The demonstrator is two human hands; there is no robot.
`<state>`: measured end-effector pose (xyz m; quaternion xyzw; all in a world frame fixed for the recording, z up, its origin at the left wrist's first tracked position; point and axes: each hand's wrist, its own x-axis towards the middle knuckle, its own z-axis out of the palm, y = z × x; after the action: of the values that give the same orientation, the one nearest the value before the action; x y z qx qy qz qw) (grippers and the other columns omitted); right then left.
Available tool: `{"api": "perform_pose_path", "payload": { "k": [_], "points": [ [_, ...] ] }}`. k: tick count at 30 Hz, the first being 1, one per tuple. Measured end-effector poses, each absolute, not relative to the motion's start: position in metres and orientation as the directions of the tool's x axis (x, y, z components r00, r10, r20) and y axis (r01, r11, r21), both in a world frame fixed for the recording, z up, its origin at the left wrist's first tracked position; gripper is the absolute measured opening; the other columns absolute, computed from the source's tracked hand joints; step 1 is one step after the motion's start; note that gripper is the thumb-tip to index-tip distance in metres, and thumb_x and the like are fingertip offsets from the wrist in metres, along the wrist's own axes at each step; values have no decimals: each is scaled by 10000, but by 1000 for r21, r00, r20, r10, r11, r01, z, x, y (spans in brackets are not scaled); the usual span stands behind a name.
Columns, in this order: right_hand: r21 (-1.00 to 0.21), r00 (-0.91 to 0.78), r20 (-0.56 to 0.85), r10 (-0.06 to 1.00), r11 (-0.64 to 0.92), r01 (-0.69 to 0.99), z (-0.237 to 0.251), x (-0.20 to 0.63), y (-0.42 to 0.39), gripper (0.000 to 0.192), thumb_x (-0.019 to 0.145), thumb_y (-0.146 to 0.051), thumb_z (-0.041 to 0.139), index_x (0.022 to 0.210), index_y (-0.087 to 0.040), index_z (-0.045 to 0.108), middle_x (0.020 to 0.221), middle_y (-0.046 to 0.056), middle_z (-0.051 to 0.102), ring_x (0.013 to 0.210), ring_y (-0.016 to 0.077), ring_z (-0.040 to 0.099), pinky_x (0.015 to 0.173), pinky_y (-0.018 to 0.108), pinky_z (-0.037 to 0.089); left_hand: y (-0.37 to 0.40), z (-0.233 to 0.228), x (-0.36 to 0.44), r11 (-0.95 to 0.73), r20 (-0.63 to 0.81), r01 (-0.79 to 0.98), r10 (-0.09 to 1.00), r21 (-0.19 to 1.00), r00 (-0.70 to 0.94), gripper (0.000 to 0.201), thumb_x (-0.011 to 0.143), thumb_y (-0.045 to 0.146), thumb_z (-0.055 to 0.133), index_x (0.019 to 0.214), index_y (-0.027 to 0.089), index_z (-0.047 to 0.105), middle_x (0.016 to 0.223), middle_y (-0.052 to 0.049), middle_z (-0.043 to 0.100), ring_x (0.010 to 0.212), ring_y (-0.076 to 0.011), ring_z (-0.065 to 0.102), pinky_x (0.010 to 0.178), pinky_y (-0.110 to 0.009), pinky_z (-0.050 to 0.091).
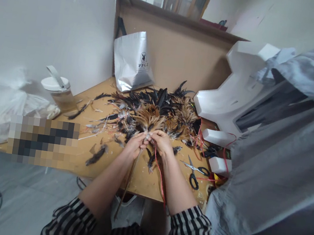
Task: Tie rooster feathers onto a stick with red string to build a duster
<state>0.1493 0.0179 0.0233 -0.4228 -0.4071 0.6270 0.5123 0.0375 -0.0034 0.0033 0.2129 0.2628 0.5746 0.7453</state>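
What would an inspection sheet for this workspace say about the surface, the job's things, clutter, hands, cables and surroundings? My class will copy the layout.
Surface: brown table; a pixelated patch hides part of its left side.
Job's things: feather bundle, thin stick and red cord at the hands; feather pile behind; scissors to the right.
Clutter: loose feathers scattered about; plastic bag and lidded container at left; silver bag at back.
Hands: left hand holds the bundle's base; right hand pinches there too.
Cables: dark cable on the floor, left.
Surroundings: brown panel behind; white angular pieces and grey cloth at right.
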Motion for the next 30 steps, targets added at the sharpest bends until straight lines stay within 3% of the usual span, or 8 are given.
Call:
{"api": "perform_pose_path", "payload": {
  "k": [6, 10, 13, 16, 19, 23, 30],
  "points": [
    [-915, -176, -188, 966, -238, -327, 21, 150, 19, 332, 447, -294, 782, 583, -160, 510, 494, -32, 568, 464, 83, 538, 469, 198, 451, -6, 6, 38, 230, -148, -761, 973, 606, 177, 209, 621, 166, 695, 759, 104, 552, 583, 22, 467, 414, -2, 359, 316, -79, 176],
    [-910, -186, -209, 960, -261, -324, 21, 153, 21, 413, 409, -305, 803, 607, -170, 467, 482, -45, 549, 452, 81, 522, 404, 175, 422, -6, 6, 38, 222, -143, -748, 975, 626, 169, 247, 584, 175, 716, 761, 105, 559, 581, 27, 459, 415, -2, 352, 317, -85, 167],
    [-916, -240, -215, 947, -281, -288, 25, 155, 19, 443, 410, -337, 803, 619, -172, 450, 478, -47, 537, 401, 57, 460, 334, 142, 322, -7, 7, 39, 199, -139, -723, 980, 662, 142, 271, 570, 206, 727, 761, 104, 565, 583, 29, 460, 416, -2, 347, 320, -94, 165],
    [-933, -298, -232, 926, -299, -202, 28, 155, 16, 422, 464, -398, 773, 598, -165, 448, 421, -79, 457, 314, 5, 295, 297, 125, 150, -8, 8, 41, 157, -131, -692, 987, 705, 91, 285, 565, 250, 734, 740, 101, 567, 578, 30, 458, 410, -3, 339, 322, -107, 161],
    [-964, -233, -217, 948, -246, -103, 29, 155, 15, 391, 513, -430, 737, 565, -164, 456, 364, -100, 381, 287, -2, 203, 301, 151, 79, -11, 11, 43, 111, -129, -661, 991, 742, 21, 289, 587, 308, 723, 713, 102, 565, 574, 23, 464, 412, -11, 349, 327, -121, 162],
    [-990, -105, -125, 987, -131, -53, 25, 154, 17, 356, 516, -419, 726, 539, -162, 481, 384, -72, 447, 293, 16, 259, 311, 177, 126, -14, 14, 46, 68, -88, -613, 996, 787, -2, 294, 586, 316, 723, 724, 93, 590, 570, 21, 460, 414, -11, 337, 335, -132, 139],
    [-990, -59, -114, 992, -118, -75, 26, 152, 13, 301, 509, -398, 732, 545, -152, 562, 381, -63, 455, 328, 34, 291, 353, 193, 190, -16, 11, 47, -11, -23, -484, 998, 875, -65, 214, 654, 310, 650, 634, 121, 552, 491, 41, 414, 378, -22, 277, 355, -157, 134]
  ]
}}
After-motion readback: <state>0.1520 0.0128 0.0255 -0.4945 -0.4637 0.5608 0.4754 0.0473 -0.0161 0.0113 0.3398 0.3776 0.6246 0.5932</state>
